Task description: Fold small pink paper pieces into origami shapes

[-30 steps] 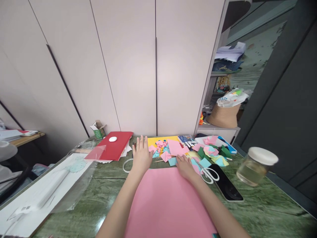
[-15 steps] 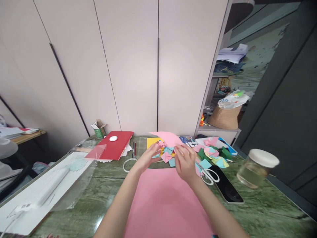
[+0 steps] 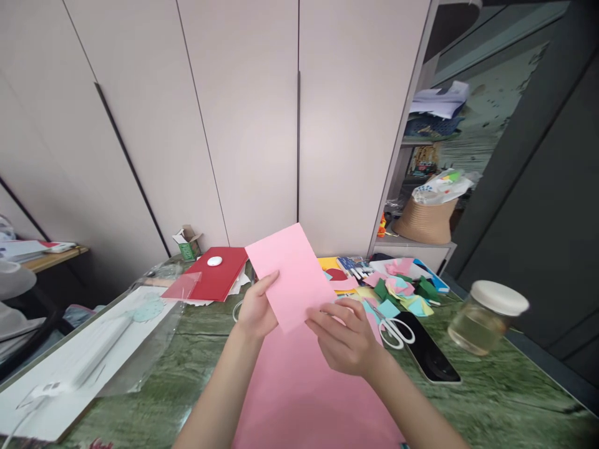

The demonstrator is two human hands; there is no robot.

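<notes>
A rectangular sheet of pink paper (image 3: 294,274) is held up at a tilt between my two hands. My left hand (image 3: 258,307) grips its lower left edge, thumb on the near face. At the lower right corner, the fingers of my right hand (image 3: 346,333) pinch the paper. Beneath them a large pink sheet (image 3: 309,399) lies on the green table. White-handled scissors (image 3: 395,330) rest to the right of my right hand, partly on a black phone (image 3: 430,352). Behind the raised sheet, part of the cut paper pile is hidden.
Coloured paper scraps (image 3: 402,288) lie at the back right. A lidded jar of pale liquid (image 3: 486,318) stands at the right. Back left are a red folder (image 3: 215,277) and a small green box (image 3: 188,244). A white power strip (image 3: 88,355) lies on the left.
The small pink sheet has come nearer and turned its flat face toward me. My left hand is now closed on its left edge; my right hand has moved lower.
</notes>
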